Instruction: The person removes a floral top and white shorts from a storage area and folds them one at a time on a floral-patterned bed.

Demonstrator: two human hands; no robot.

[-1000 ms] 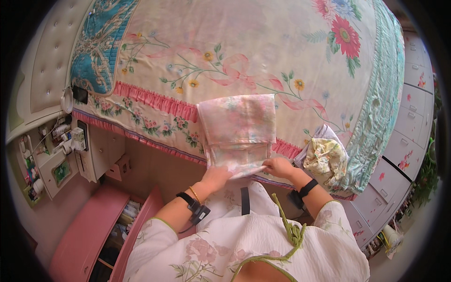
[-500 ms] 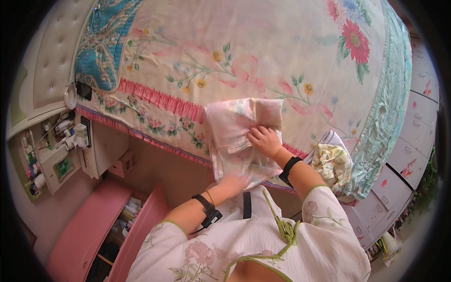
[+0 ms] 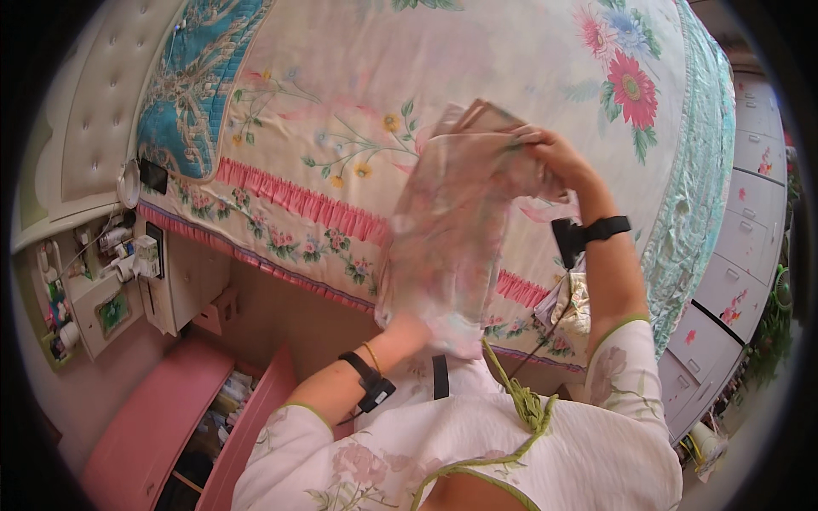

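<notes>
A pale pink, flower-patterned piece of cloth (image 3: 447,213) is stretched between my two hands at the bed's near edge, blurred by motion. My right hand (image 3: 554,160) is raised over the bed, its fingers closed on the far end, where the folded edges bunch up. Down by my waist, my left hand (image 3: 409,330) is at the near end of the cloth; its fingers are smeared and partly covered by fabric, so their grip is unclear. Beneath lies a cream bedspread (image 3: 315,128) with flowers and a pink ruffle. A crumpled yellowish cloth (image 3: 578,307) sits below my right forearm.
A pink drawer (image 3: 256,417) stands pulled out at the lower left, full of small items. Beside the bed is a white nightstand (image 3: 175,281). White drawer cabinets (image 3: 733,264) line the right side. A blue quilted pillow cover (image 3: 192,94) lies at the upper left.
My right hand has lifted and moved up and right, drawing the far end of the cloth with it. The left hand stays near my waist, shifted slightly left.
</notes>
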